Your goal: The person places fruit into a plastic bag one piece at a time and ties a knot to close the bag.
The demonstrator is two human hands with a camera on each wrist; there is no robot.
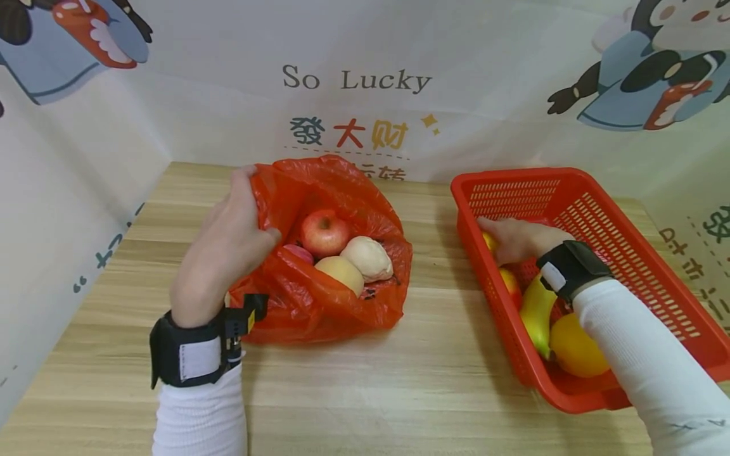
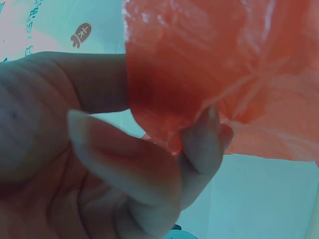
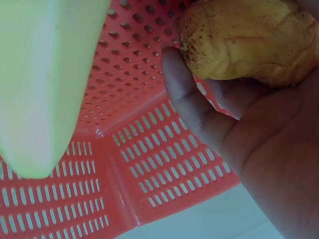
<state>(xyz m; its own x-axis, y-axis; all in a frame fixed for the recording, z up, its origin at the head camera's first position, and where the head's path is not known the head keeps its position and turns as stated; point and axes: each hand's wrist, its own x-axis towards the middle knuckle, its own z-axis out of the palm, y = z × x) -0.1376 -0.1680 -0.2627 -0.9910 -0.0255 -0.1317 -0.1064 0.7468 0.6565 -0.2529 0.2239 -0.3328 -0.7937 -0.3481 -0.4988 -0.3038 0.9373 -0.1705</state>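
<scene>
My left hand [image 1: 219,247] grips the left edge of a red plastic bag [image 1: 325,320]; in the left wrist view its fingers [image 2: 199,144] curl at the thin film. Inside the bag lie a red apple [image 1: 325,233], a pale yellow round fruit [image 1: 341,273], a whitish lumpy piece [image 1: 367,258] and a partly hidden pink thing [image 1: 300,253]. Down in the red basket [image 1: 504,316], at its left wall, my right hand [image 1: 521,239] holds a wrinkled yellow fruit [image 3: 249,42] with brown specks. Its fingers curl about the fruit, mostly hidden from above.
Beside the right hand in the basket are a yellow-green banana [image 1: 537,316], an orange-yellow round fruit [image 1: 577,345] and a red-and-yellow fruit [image 1: 510,286]. The basket's raised walls surround them. A printed white sheet [image 1: 353,38] stands behind the wooden table [image 1: 399,399].
</scene>
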